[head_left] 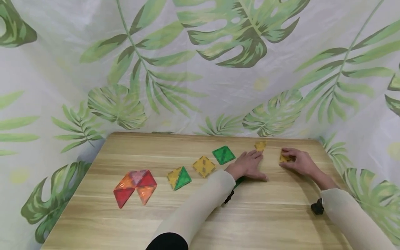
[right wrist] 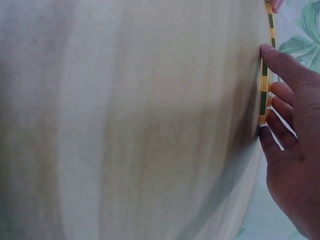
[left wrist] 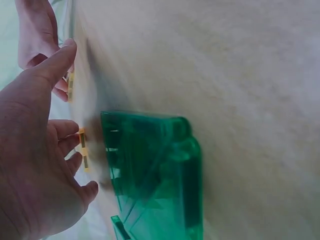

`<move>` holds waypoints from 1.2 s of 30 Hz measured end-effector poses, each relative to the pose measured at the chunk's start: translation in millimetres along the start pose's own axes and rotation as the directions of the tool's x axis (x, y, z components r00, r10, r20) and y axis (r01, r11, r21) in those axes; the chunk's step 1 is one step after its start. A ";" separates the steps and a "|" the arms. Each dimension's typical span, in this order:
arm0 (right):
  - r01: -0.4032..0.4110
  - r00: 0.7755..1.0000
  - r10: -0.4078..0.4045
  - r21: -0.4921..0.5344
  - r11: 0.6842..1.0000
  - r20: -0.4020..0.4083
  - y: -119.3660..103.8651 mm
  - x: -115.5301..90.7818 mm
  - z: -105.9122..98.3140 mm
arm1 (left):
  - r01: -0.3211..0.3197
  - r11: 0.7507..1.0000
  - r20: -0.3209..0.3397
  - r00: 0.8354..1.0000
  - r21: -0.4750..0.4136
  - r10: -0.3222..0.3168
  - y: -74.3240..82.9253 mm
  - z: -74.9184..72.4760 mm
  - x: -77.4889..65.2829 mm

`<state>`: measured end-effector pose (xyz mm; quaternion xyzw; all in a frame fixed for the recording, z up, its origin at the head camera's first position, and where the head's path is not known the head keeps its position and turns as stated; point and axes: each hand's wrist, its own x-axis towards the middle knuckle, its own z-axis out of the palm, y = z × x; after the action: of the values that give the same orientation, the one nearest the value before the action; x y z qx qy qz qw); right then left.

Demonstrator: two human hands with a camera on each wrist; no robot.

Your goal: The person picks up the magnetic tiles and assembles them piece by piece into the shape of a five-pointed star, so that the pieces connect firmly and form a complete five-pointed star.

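Note:
Near the back right of the table, my right hand [head_left: 298,161] holds a yellow magnetic tile [head_left: 285,158] by its edges. In the right wrist view, the thumb and fingers lie at opposite ends of that tile [right wrist: 264,95]. My left hand [head_left: 248,165] reaches forward with fingers extended and thumb spread, its fingertips touching another yellow tile [head_left: 260,146]; that tile [left wrist: 83,149] also shows beyond the fingers in the left wrist view. Below the left wrist lies a green tile [head_left: 239,181], partly hidden by the arm and large in the left wrist view.
Left of my left hand lie a green diamond [head_left: 223,155], a yellow diamond [head_left: 204,166] and a yellow-green pair [head_left: 179,178]. Further left is a partial ring of red, orange and pink triangles [head_left: 135,185]. A leaf-patterned cloth [head_left: 218,86] hangs behind the wooden table [head_left: 265,215].

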<state>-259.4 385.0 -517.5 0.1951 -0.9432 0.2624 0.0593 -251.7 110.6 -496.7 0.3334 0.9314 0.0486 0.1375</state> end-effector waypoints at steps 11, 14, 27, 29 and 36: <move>-0.012 0.999 0.012 -0.017 1.000 0.029 -5.4 -14.2 1.3 | -0.117 0.992 0.038 0.993 0.054 0.115 10.6 -3.2 -18.7; 0.000 1.000 0.001 -0.009 1.000 0.022 -6.9 -16.8 2.9 | -0.149 0.988 0.020 0.989 0.043 0.148 11.0 -4.1 -21.1; -0.059 0.997 0.058 0.014 0.998 0.056 -8.6 -13.4 6.2 | 0.023 0.989 -0.160 0.986 -0.144 -0.047 -0.3 3.4 -4.8; -0.065 0.996 0.063 0.031 0.997 0.060 -8.8 -12.6 6.4 | 0.051 0.988 -0.160 0.984 -0.147 -0.074 -2.1 4.3 -2.6; -0.062 0.997 0.061 0.033 0.998 0.039 -9.2 -11.1 10.6 | 0.099 0.991 -0.176 0.978 -0.089 -0.114 -2.9 5.6 3.8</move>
<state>-245.7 376.0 -524.7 0.1720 -0.9450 0.2766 0.0298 -254.6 110.8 -503.4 0.2716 0.9539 0.1083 0.0682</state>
